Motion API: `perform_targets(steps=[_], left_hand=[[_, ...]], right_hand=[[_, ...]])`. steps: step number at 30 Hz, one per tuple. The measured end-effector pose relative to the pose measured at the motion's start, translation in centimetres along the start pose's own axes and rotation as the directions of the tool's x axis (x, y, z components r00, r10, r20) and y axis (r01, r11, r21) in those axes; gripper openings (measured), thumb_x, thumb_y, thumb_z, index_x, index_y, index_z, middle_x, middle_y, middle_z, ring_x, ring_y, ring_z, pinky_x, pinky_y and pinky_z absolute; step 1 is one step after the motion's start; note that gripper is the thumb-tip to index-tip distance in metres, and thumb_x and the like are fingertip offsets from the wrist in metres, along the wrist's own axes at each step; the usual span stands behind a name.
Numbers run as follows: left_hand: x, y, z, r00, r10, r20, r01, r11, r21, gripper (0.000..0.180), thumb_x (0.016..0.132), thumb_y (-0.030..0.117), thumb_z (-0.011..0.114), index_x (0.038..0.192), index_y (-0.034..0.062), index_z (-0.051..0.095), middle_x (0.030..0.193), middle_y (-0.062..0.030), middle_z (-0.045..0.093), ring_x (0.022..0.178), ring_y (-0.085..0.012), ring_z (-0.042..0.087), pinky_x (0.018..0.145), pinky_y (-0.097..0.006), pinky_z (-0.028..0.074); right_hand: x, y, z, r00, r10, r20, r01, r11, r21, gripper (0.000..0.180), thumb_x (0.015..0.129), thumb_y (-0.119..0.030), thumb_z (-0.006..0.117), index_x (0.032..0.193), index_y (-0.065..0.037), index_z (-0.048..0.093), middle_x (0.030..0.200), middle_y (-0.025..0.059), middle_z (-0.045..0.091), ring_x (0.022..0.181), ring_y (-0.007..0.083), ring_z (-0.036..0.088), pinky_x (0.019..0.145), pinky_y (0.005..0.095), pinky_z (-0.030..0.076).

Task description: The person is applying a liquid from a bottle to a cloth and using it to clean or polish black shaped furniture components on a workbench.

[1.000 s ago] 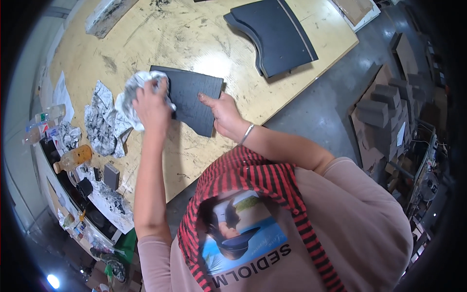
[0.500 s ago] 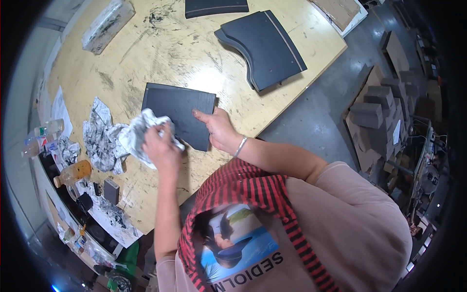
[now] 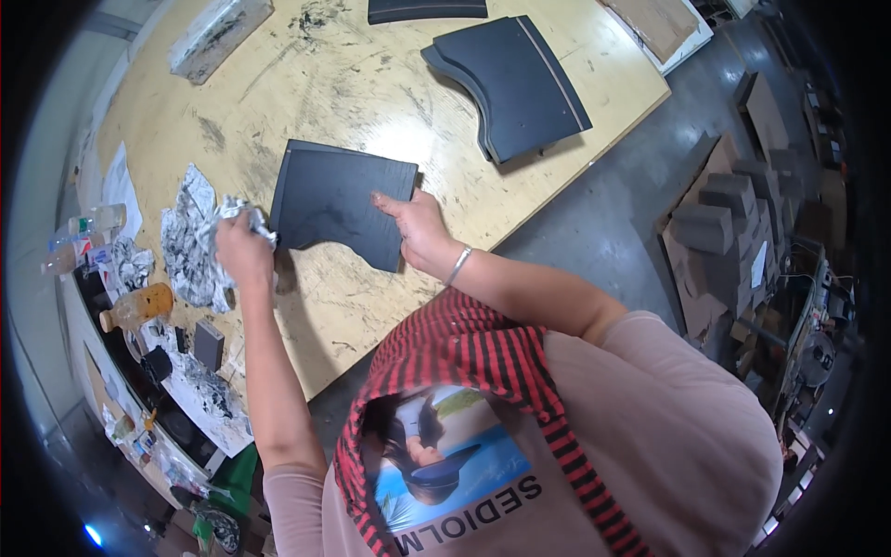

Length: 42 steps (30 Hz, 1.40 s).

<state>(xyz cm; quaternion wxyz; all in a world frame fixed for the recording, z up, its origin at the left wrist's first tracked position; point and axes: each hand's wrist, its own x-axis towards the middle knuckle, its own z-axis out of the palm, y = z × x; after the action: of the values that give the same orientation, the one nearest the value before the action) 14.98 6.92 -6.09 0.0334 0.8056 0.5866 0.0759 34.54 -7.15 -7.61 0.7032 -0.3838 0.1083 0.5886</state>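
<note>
A flat black panel (image 3: 334, 200) with a curved notch in its near edge lies at the middle of the worktable. My right hand (image 3: 419, 227) grips its right edge, thumb on top and the fingers hidden beneath. Just off the panel's left edge, my left hand (image 3: 246, 251) is closed around a crumpled white cloth (image 3: 251, 215) with dark smudges. Beside that hand spreads a larger stained rag (image 3: 190, 241). Farther back on the right, a stack of similar black curved panels (image 3: 515, 88) rests near the table edge.
Another black panel (image 3: 427, 9) and a smudged white wrapped block (image 3: 221, 39) lie at the far side. Along the left stand an orange-tinted bottle (image 3: 139, 306), clear bottles (image 3: 97, 220) and a small dark block (image 3: 209, 343). Cardboard pieces (image 3: 719, 223) sit right of the table (image 3: 371, 102).
My left hand has moved left with the cloth, off the panel's surface, uncovering its curved notch. My right hand keeps its hold on the panel.
</note>
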Motion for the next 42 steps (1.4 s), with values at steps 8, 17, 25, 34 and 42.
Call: perform_targets(steps=[8,17,25,34,42], left_hand=[[-6.8,8.3,1.3,0.785,0.619,-0.025,-0.607,0.762,-0.225,0.037,0.083,0.006,0.059,0.118,0.0146,0.066,0.121,-0.0121,0.059,0.105,-0.0314,0.053,0.092,-0.044,0.041],[-1.3,4.1,-4.0,0.952,0.074,-0.296,-0.166,0.939,-0.3,0.033,0.08,-0.001,0.057,0.112,0.005,0.062,0.107,-0.0139,0.06,0.094,-0.0282,0.06,0.083,-0.04,0.048],[-1.1,5.4,0.3,0.965,0.247,-0.088,-0.261,0.892,-0.369,0.018,0.076,-0.006,0.061,0.092,-0.0003,0.057,0.096,-0.0156,0.052,0.088,-0.0343,0.055,0.078,-0.042,0.045],[-2.6,9.4,0.1,0.997,0.081,0.002,-0.077,0.954,-0.29,0.015,0.08,0.014,0.067,0.092,0.0085,0.061,0.092,-0.0114,0.056,0.08,-0.0327,0.059,0.069,-0.042,0.046],[-4.3,10.5,0.9,0.987,0.154,0.039,-0.137,0.95,-0.279,0.022,0.077,0.017,0.072,0.095,0.0137,0.061,0.095,-0.0086,0.058,0.085,-0.032,0.061,0.071,-0.042,0.049]], right_hand=[[0.4,-0.6,-0.8,1.0,0.018,-0.009,-0.018,1.0,0.008,0.019,0.087,-0.002,0.066,0.105,0.003,0.061,0.096,0.0106,0.067,0.082,0.0172,0.064,0.074,0.0332,0.053],[1.1,-0.1,-1.2,1.0,-0.008,-0.016,0.008,1.0,-0.013,0.019,0.089,-0.002,0.063,0.107,0.004,0.061,0.098,0.0105,0.067,0.085,0.0187,0.065,0.079,0.0334,0.053],[0.5,-0.5,-0.7,0.999,0.013,0.032,-0.013,1.0,0.003,0.019,0.09,-0.002,0.063,0.107,0.003,0.06,0.101,0.0123,0.067,0.089,0.0193,0.065,0.079,0.0349,0.055],[0.5,0.2,-0.9,1.0,-0.024,0.005,0.024,1.0,-0.013,0.02,0.088,-0.001,0.064,0.107,0.005,0.059,0.099,0.0131,0.067,0.088,0.0208,0.065,0.079,0.0362,0.056],[1.2,0.1,-1.2,0.998,-0.053,-0.024,0.053,0.999,0.003,0.016,0.087,0.0,0.064,0.102,0.004,0.059,0.098,0.0134,0.066,0.086,0.0213,0.065,0.076,0.035,0.055]])
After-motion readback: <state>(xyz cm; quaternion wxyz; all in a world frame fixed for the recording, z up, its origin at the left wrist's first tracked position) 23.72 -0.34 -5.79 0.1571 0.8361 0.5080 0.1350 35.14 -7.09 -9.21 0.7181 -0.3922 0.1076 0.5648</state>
